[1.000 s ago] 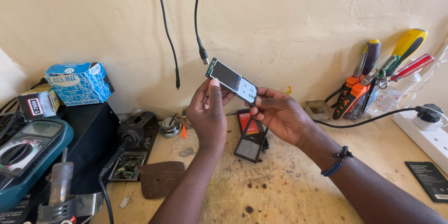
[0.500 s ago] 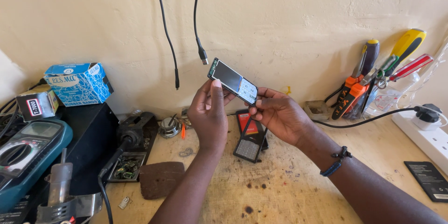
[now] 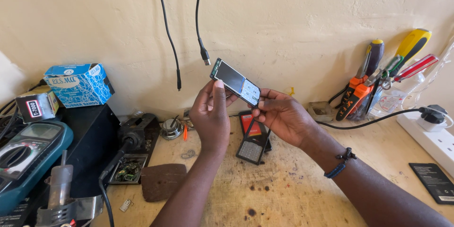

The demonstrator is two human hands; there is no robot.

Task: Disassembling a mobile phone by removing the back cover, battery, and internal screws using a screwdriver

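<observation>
Both hands hold a small phone circuit board with its dark screen (image 3: 235,82) up above the wooden bench (image 3: 283,194). My left hand (image 3: 212,116) pinches its upper left end. My right hand (image 3: 283,116) grips the lower right end. Directly under the hands a black phone housing with a keypad (image 3: 252,147) lies on the bench, partly over a red-and-black part (image 3: 249,124). Two black cables (image 3: 202,47) hang down the wall just left of the board.
At the left are a teal multimeter (image 3: 28,153), a black box (image 3: 92,137), a blue carton (image 3: 79,84) and a soldering tool (image 3: 128,142). Screwdrivers and pliers (image 3: 373,78) lean against the wall at right. A white power strip (image 3: 428,135) and a black battery (image 3: 435,182) lie far right.
The board has risen slightly and moved a little left with both hands; otherwise the scene is unchanged.
</observation>
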